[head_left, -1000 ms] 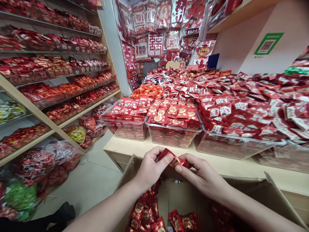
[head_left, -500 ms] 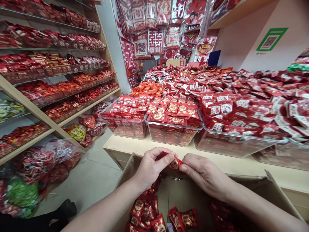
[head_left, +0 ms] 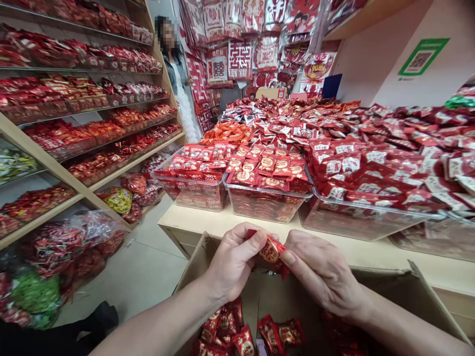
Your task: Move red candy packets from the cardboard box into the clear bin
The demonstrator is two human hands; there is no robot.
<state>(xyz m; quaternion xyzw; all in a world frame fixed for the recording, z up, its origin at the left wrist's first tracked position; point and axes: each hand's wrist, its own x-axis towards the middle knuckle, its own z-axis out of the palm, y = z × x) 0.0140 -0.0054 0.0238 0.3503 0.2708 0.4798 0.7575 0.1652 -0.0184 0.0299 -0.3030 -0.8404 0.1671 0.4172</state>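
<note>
Between my two hands is a red candy packet (head_left: 270,251) with a round gold print. My left hand (head_left: 234,262) pinches its left end between thumb and fingers. At the other end, my right hand (head_left: 319,272) grips it with the thumb pressed on the front. Both hands are over a cardboard box (head_left: 393,291). Inside the box lie loose red packets (head_left: 222,329) on the left and a pair of similar packets (head_left: 280,333) near the middle. More red packets at the box's right side are dark and partly hidden by my right forearm.
A pale counter (head_left: 178,222) holds clear bins (head_left: 267,202) heaped with red packets. Shelves (head_left: 85,193) of wrapped candy stand at left, with filled plastic bags (head_left: 37,291) on the floor. A person (head_left: 180,84) stands beyond the shelves. A QR sign (head_left: 423,57) hangs on the right wall.
The packet has turned so more of its gold-printed face shows, and its right end hangs lower. My right hand has shifted slightly. A person has come into view at the back left.
</note>
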